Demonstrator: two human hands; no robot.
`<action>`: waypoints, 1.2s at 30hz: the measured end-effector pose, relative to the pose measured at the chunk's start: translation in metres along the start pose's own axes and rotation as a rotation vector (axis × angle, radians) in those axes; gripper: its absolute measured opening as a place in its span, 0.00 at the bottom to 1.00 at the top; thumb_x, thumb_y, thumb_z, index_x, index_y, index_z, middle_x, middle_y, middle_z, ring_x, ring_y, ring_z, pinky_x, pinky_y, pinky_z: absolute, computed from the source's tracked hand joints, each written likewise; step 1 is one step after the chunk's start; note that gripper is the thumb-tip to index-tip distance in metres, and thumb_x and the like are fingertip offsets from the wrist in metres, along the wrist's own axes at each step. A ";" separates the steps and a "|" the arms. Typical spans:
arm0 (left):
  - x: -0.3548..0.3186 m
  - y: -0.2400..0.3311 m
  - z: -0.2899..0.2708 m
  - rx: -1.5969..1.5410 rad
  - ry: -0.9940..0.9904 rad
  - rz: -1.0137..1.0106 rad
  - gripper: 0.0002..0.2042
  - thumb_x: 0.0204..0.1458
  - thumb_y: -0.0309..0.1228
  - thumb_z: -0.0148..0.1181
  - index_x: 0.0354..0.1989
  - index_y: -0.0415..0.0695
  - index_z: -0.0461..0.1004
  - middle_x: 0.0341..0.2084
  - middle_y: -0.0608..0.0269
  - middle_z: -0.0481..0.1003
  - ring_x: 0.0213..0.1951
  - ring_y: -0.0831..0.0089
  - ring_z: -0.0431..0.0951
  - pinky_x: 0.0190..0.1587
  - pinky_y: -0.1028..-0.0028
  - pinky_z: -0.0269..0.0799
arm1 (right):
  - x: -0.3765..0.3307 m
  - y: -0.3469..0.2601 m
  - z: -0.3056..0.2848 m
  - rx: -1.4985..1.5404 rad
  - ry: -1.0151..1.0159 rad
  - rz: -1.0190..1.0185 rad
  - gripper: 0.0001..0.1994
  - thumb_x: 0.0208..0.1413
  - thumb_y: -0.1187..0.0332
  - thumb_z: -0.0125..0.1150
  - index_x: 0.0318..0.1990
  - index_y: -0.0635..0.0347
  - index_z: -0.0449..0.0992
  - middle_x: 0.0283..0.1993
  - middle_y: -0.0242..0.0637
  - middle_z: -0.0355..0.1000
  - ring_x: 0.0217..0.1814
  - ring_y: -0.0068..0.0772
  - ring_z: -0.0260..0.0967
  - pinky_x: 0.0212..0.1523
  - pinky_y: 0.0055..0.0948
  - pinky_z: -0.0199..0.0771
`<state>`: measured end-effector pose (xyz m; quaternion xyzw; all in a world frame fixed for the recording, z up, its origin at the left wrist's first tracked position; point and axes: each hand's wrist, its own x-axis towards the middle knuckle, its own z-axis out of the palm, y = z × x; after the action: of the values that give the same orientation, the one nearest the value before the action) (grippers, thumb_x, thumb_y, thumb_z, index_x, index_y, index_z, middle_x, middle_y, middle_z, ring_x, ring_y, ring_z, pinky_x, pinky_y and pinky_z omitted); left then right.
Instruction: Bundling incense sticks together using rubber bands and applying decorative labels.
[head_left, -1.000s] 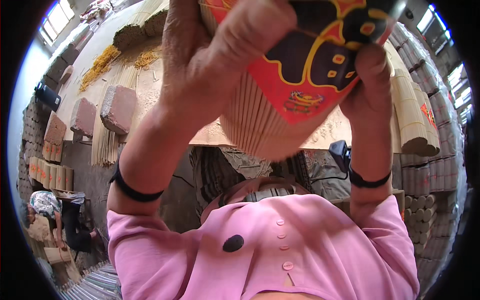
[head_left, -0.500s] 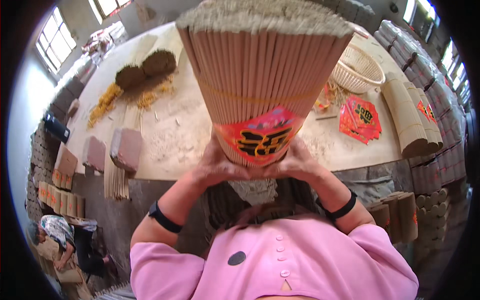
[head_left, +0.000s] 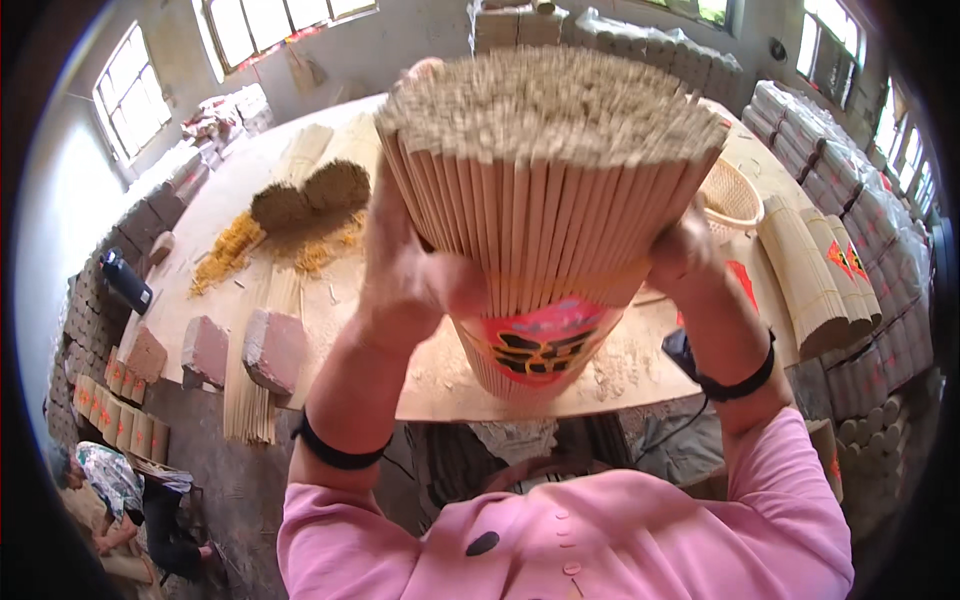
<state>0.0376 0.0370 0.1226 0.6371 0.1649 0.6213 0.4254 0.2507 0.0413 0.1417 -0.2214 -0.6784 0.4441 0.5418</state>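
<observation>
A thick bundle of incense sticks [head_left: 530, 220] stands upright in front of me, its rough top end tilted into sight. Round its lower part runs a red paper label [head_left: 545, 345] with black and gold print, and a thin yellow band circles it above. My left hand [head_left: 415, 270] grips the left side, thumb across the front. On the opposite side my right hand [head_left: 685, 250] is wrapped round the upper part, its fingers partly hidden. The bundle's lower end is over the table's [head_left: 430, 395] near edge; whether it touches the top I cannot tell.
Reddish blocks [head_left: 274, 350] and loose sticks [head_left: 247, 400] lie at the table's left edge. Yellow rubber bands [head_left: 228, 252] and two bundles [head_left: 335, 186] are farther back. A woven basket [head_left: 735, 195] and several bundles [head_left: 800, 280] lie right. Another person [head_left: 125, 495] sits lower left.
My hands have shifted from beneath the bundle's lower end up to its sides. The bundle has come down in view, showing more of its top end.
</observation>
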 end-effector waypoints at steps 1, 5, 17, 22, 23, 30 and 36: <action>-0.001 -0.001 0.001 -0.018 0.032 0.013 0.70 0.23 0.70 0.71 0.72 0.40 0.42 0.63 0.54 0.61 0.63 0.63 0.64 0.64 0.62 0.60 | 0.000 -0.001 -0.002 0.012 -0.087 0.001 0.44 0.33 0.59 0.78 0.60 0.69 0.65 0.55 0.39 0.71 0.58 0.33 0.67 0.62 0.34 0.65; -0.007 -0.014 -0.001 0.020 0.023 0.186 0.66 0.31 0.77 0.50 0.73 0.39 0.40 0.69 0.50 0.54 0.69 0.60 0.55 0.69 0.62 0.50 | -0.003 0.016 -0.005 0.043 -0.016 -0.011 0.43 0.31 0.63 0.78 0.58 0.70 0.65 0.50 0.39 0.73 0.53 0.32 0.70 0.54 0.32 0.70; -0.048 -0.087 -0.013 -0.188 -0.058 -0.018 0.68 0.20 0.41 0.86 0.73 0.41 0.43 0.63 0.51 0.62 0.64 0.64 0.64 0.65 0.63 0.60 | -0.027 0.076 -0.014 0.160 -0.015 0.043 0.44 0.33 0.63 0.79 0.60 0.69 0.63 0.51 0.41 0.72 0.54 0.31 0.69 0.56 0.34 0.70; -0.052 -0.087 -0.036 0.413 -0.277 -0.038 0.53 0.28 0.54 0.74 0.66 0.43 0.57 0.59 0.56 0.68 0.57 0.61 0.73 0.61 0.62 0.66 | -0.028 0.083 -0.022 0.188 -0.062 0.043 0.45 0.34 0.63 0.79 0.61 0.68 0.61 0.52 0.42 0.71 0.56 0.31 0.67 0.59 0.34 0.68; -0.052 -0.094 -0.043 0.503 -0.305 0.010 0.52 0.31 0.54 0.72 0.66 0.43 0.57 0.59 0.56 0.68 0.57 0.61 0.72 0.61 0.62 0.67 | -0.027 0.085 -0.023 0.202 -0.076 0.046 0.45 0.35 0.63 0.80 0.62 0.67 0.61 0.53 0.42 0.71 0.57 0.31 0.67 0.59 0.35 0.68; -0.069 -0.114 -0.056 0.028 -0.251 -0.416 0.42 0.46 0.56 0.60 0.67 0.45 0.57 0.61 0.54 0.66 0.59 0.58 0.71 0.60 0.58 0.70 | -0.030 0.094 -0.002 0.292 -0.111 0.096 0.52 0.35 0.58 0.82 0.66 0.66 0.53 0.59 0.45 0.66 0.62 0.36 0.63 0.64 0.35 0.64; -0.049 -0.069 0.000 -0.641 -0.336 -0.111 0.37 0.58 0.59 0.48 0.69 0.47 0.55 0.63 0.53 0.63 0.61 0.55 0.69 0.61 0.56 0.70 | -0.053 0.017 -0.040 0.245 0.063 0.142 0.46 0.55 0.38 0.59 0.69 0.66 0.53 0.67 0.53 0.59 0.70 0.40 0.55 0.70 0.36 0.53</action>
<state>0.0507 0.0408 0.0391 0.5548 -0.0759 0.5039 0.6577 0.3018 0.0229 0.0994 -0.2149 -0.5842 0.5538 0.5531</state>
